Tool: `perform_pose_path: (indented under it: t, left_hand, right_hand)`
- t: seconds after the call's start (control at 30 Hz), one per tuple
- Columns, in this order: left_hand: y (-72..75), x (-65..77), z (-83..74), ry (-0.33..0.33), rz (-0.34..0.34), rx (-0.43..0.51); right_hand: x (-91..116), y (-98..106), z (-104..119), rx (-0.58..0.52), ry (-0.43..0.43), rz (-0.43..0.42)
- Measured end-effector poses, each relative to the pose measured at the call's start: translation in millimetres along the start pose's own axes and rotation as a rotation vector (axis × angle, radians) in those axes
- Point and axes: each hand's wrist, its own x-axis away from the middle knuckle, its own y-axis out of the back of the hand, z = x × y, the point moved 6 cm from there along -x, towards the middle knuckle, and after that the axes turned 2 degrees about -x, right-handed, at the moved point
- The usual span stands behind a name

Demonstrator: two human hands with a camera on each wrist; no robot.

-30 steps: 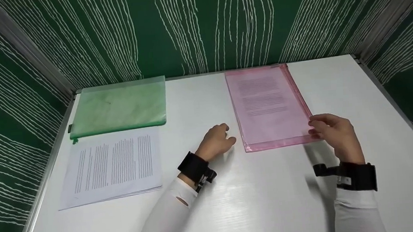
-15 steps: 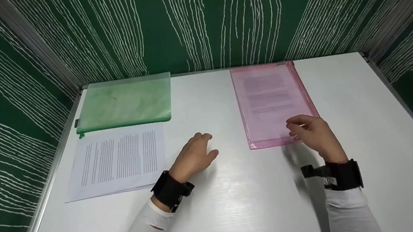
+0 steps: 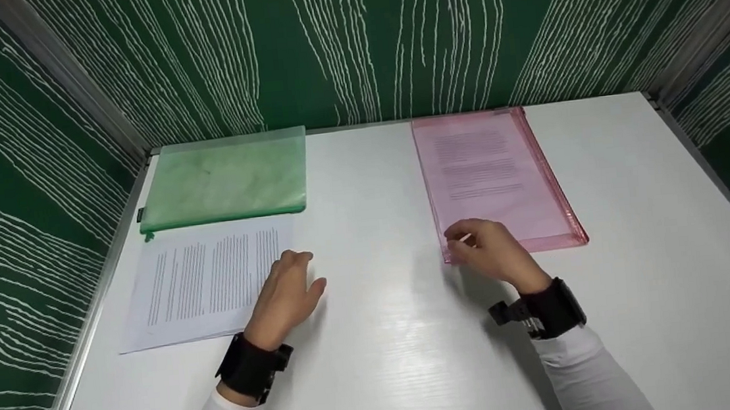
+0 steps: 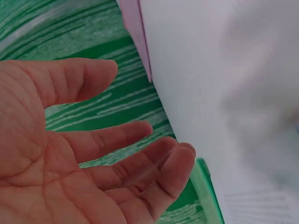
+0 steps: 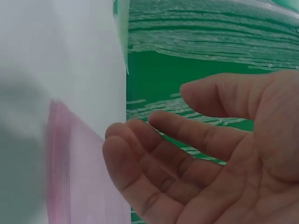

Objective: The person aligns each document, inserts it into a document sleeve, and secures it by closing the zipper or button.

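On the counter, the paper stack at nine o'clock and the pink folder at two o'clock are judged light, bendable, rather slippery, best held by their edges, while nothing is gripped by left hand or right hand, thumbs apart from fingers.

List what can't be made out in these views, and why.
Head: wording on the white printed sheets, too small.
Head: the sheets' lower right corner, behind the left hand.
Head: part of the lower edge of the pink folder, behind the right hand.
Right wrist: part of the pink folder, cut off by the bottom edge.
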Motion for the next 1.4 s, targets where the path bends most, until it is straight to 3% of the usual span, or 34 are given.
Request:
perform_pose_path:
  t: [0.13,0.27,0.53,0.77,0.97,1.13,1.4]
  left_hand:
    - [4.1,-3.0,12.6,0.035,-0.039,-0.031]
    - [5.9,-14.7,22.7,0.033,-0.062,-0.069]
    - [7.8,-45.1,35.5,-0.050,-0.129,-0.195]
    - [7.9,-75.2,34.8,-0.089,-0.151,-0.306]
    - [5.9,-103.2,37.1,-0.138,-0.186,-0.377]
    - [1.5,-123.3,37.1,-0.141,-0.182,-0.444]
    - [-4.7,-145.1,36.2,-0.063,-0.090,-0.510]
  right_hand:
    - [-8,-17,8,0.008,0.026,0.042]
    - [-16,-33,17,0.051,0.067,0.087]
    - [-38,-71,43,0.136,0.171,0.176]
    - [-58,-100,61,0.259,0.320,0.178]
    - [-74,-120,72,0.300,0.419,0.162]
    - [-88,-134,77,0.335,0.473,0.145]
    - [-111,-146,81,0.320,0.407,0.146]
